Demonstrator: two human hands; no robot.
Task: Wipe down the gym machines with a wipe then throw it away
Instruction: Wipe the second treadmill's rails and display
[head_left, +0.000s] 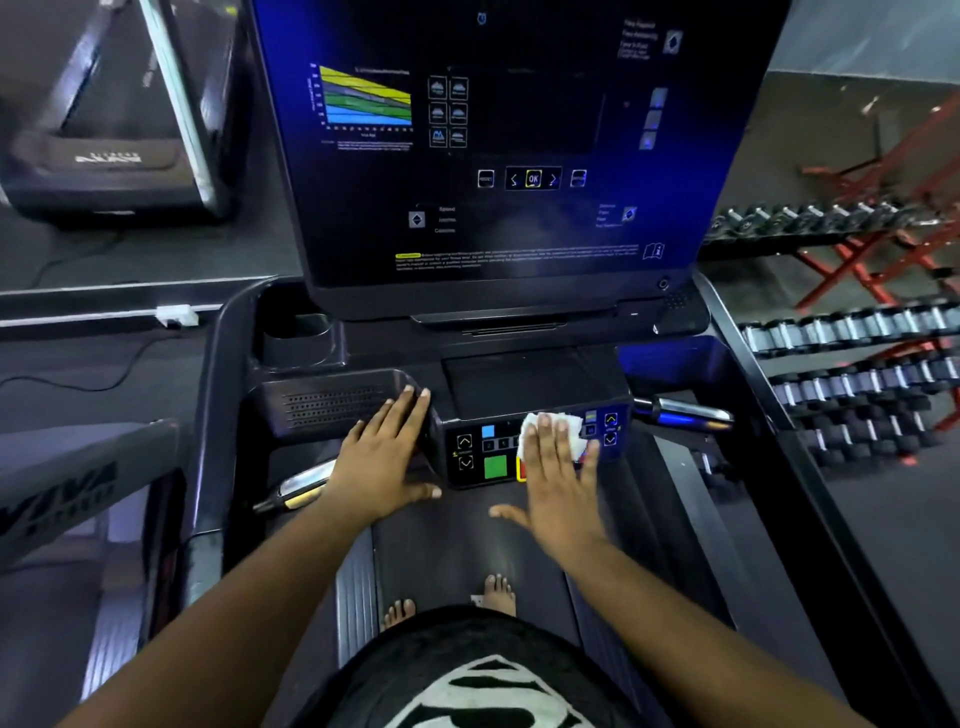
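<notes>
Right hand (558, 467) flat, pressing wipe (563, 428) on treadmill keypad (493, 452); dumbbell racks (857, 364) right.

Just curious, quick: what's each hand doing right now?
Left hand: open, fingers flat on the treadmill console.
Right hand: open, straight fingers pressing the white wipe onto the button panel.

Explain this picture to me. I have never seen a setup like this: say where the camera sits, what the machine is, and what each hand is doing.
The single picture comes from a camera worn on a person's head, looking down at their arms. They stand barefoot on a treadmill belt. Ahead is its big dark console screen, and below it a button panel. The right hand, fingers straight, presses a white wipe flat on that panel. The left hand rests open on the grey housing beside the panel. Racks of dumbbells stand to the right, and another treadmill at upper left.
</notes>
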